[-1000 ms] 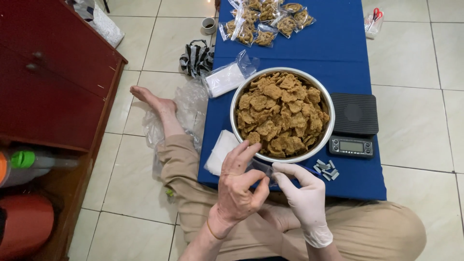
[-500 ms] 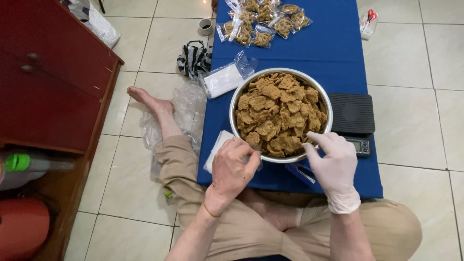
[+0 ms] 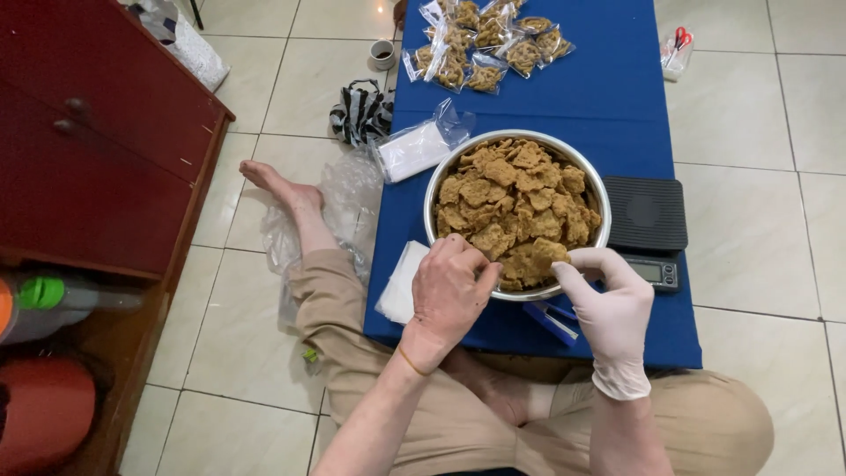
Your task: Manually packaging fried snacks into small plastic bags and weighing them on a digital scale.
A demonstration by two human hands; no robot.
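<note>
head view: gloved right hand (image 3: 608, 304) pinches a chip (image 3: 551, 251).

Bare left hand (image 3: 449, 295) curled; gloved right hand (image 3: 608, 304) pinching, fingers bent.

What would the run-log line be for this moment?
left hand: bare, at bowl rim | right hand: gloved, pinching a chip | scale: beside bowl | filled bags: far end of blue mat

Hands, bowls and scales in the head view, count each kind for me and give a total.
Bare left hand: 1
Gloved right hand: 1
Metal bowl: 1
Black scale: 1
Total: 4
</note>
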